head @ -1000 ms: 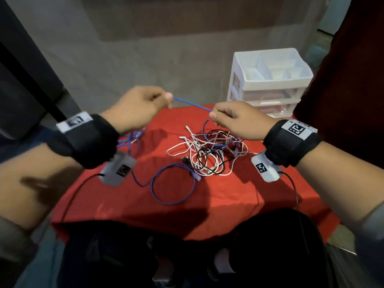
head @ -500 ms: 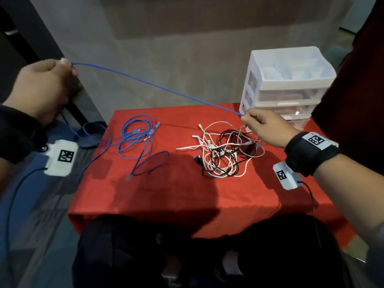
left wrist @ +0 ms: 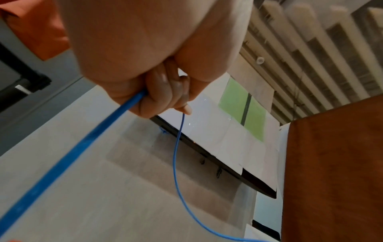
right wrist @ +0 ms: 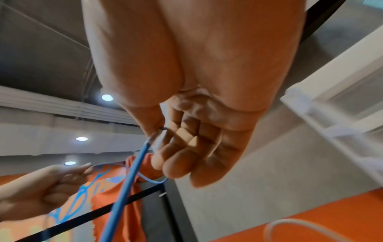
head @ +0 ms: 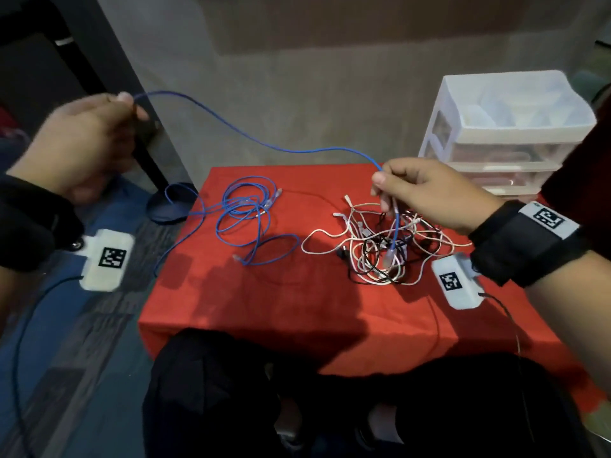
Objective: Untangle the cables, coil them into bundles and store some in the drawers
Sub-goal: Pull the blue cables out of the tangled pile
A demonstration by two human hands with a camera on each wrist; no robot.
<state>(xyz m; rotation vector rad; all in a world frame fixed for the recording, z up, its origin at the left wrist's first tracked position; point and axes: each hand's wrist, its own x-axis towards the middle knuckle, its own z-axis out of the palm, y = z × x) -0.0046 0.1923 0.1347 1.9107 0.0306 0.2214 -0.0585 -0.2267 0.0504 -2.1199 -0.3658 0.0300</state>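
A long blue cable sags in the air between my two hands. My left hand is raised at the far left and grips it in curled fingers. My right hand pinches it above a tangle of white and black cables; the cable's plug end dangles into that tangle. More blue cable lies in loose loops on the red table, and one strand runs off the left edge. The white drawer unit stands at the back right.
A dark round object lies on the floor by the table's back left corner. A black post rises behind my left hand. My dark-clothed knees are against the table's near edge.
The head view has turned and my left hand sits lower in it. The blue cable, taut half a second ago, now sags. My right hand has shifted slightly over the white tangle.
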